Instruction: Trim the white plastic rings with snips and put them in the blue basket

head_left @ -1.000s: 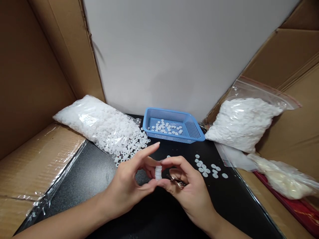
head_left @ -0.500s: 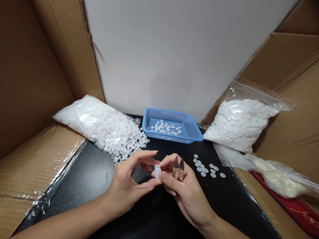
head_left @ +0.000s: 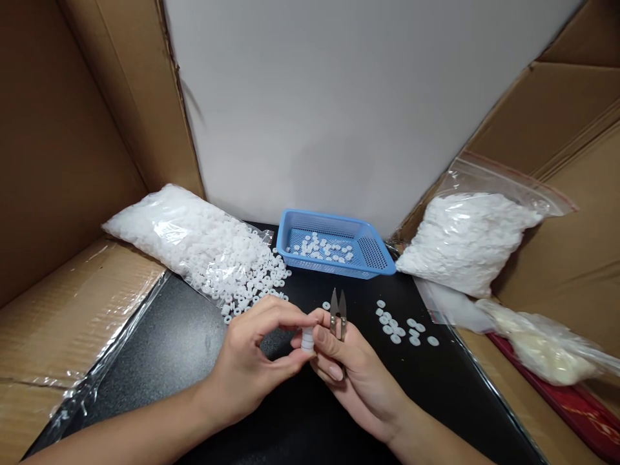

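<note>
Left hand (head_left: 247, 352): While the forefinger presses on top and the thumb sits beneath, it clamps a short upright stack of white discs (head_left: 307, 340).
Right hand (head_left: 356, 365): wrapped around metal snips (head_left: 338, 309), blades parted and pointing away; its thumb tip is at the stack's side, though whether it touches, I cannot tell.
Blue basket (head_left: 378, 263): beyond both hands, with white pieces inside.
Black tabletop (head_left: 177, 329): a clear bag (head_left: 188, 229) spills white rings (head_left: 256, 290) at left; loose discs (head_left: 393, 328) lie at right.
</note>
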Tool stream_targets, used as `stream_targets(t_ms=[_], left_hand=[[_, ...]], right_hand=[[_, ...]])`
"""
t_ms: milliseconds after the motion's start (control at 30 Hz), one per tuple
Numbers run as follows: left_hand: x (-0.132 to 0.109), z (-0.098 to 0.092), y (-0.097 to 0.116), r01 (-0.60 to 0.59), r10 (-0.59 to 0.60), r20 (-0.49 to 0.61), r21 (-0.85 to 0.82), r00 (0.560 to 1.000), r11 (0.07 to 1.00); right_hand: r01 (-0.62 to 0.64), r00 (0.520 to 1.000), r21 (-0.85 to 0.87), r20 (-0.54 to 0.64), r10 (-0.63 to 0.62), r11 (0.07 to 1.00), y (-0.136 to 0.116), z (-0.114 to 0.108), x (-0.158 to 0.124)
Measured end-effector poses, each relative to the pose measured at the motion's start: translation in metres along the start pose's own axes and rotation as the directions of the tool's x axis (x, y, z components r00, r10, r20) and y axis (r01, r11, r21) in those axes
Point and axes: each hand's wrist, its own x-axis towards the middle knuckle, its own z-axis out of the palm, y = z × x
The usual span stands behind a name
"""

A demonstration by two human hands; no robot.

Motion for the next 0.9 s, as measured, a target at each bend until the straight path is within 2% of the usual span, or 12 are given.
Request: stream_targets(t_ms=[133,233,333,467,567,667,733,833,900], left_hand=[[-0.004,0.000,-0.003,0.037,-0.037,-0.022,0.004,0.999,0.999],[-0.005,0.000,-0.004,0.078,-0.079,-0.038,-0.032,0.996,0.996],[-0.003,0.000,-0.003,0.059,-0.059,-0.009,-0.053,0.998,0.997],[0.001,-0.001,-0.004,0.126,-0.129,-0.012,-0.165,0.992,0.978],[0.003,-0.002,-0.007,0.298,-0.306,0.036,-0.359,0.951,0.884],[0.005,-0.004,-0.008,0.501,-0.502,0.153,-0.522,0.851,0.691],[0.005,-0.005,-0.008,0.555,-0.555,0.204,-0.585,0.806,0.592],[0.006,-0.005,-0.006,0.564,-0.566,0.236,-0.641,0.790,0.520],[0.007,-0.005,-0.005,0.558,-0.557,0.248,-0.665,0.792,0.497]], right_hand=[[-0.067,0.997,0.074,0.044,0.064,0.995,0.000,-0.003,0.001],[-0.073,0.995,0.102,0.075,0.065,0.992,0.000,-0.005,0.002],[-0.061,0.995,0.078,0.090,0.054,0.995,0.001,-0.004,0.002],[-0.005,0.998,-0.059,0.060,0.009,0.998,-0.001,-0.004,0.002],[0.124,0.991,-0.269,-0.020,-0.134,0.955,-0.007,-0.008,0.000],[0.283,0.949,-0.499,0.019,-0.316,0.819,-0.020,-0.017,-0.003],[0.395,0.898,-0.640,0.115,-0.425,0.660,-0.028,-0.023,-0.005],[0.534,0.796,-0.754,0.297,-0.527,0.382,-0.039,-0.029,-0.008],[0.580,0.752,-0.771,0.382,-0.537,0.264,-0.042,-0.030,-0.009]])
